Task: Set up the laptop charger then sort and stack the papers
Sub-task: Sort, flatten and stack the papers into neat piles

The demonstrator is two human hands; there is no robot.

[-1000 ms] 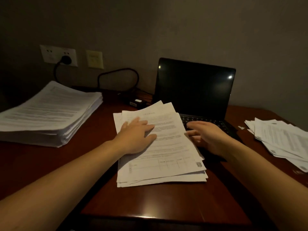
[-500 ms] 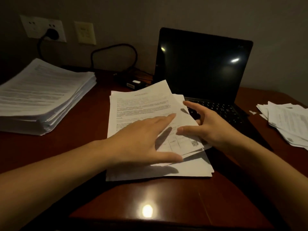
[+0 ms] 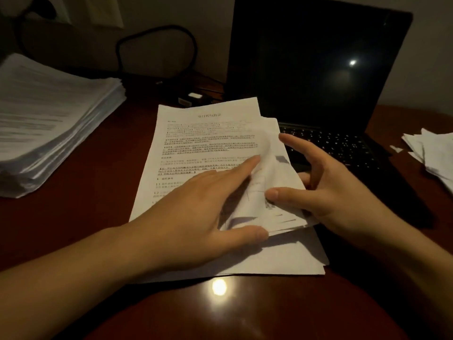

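A loose pile of printed papers (image 3: 203, 133) lies on the dark wooden desk (image 3: 103, 173), in front of the open laptop (image 3: 318, 57) with its black screen. My left hand (image 3: 201, 200) rests flat on the pile, fingers spread, index finger and thumb against the raised sheets. My right hand (image 3: 328, 192) holds the right edge of several upper sheets, thumb on top and fingers curled beneath, lifting that edge off the pile. The black charger brick (image 3: 193, 98) lies behind the papers, and its cable (image 3: 157, 40) loops up toward the wall.
A tall stack of papers (image 3: 49, 119) stands at the left of the desk. A smaller, untidy pile of sheets (image 3: 434, 150) lies at the far right beside the laptop keyboard (image 3: 338, 143). A lamp's reflection (image 3: 219, 287) shines on the desk near the front edge.
My view has closed in on the papers. My left hand slid right across the pile, and my right hand took the right edge of the upper sheets and raised it.
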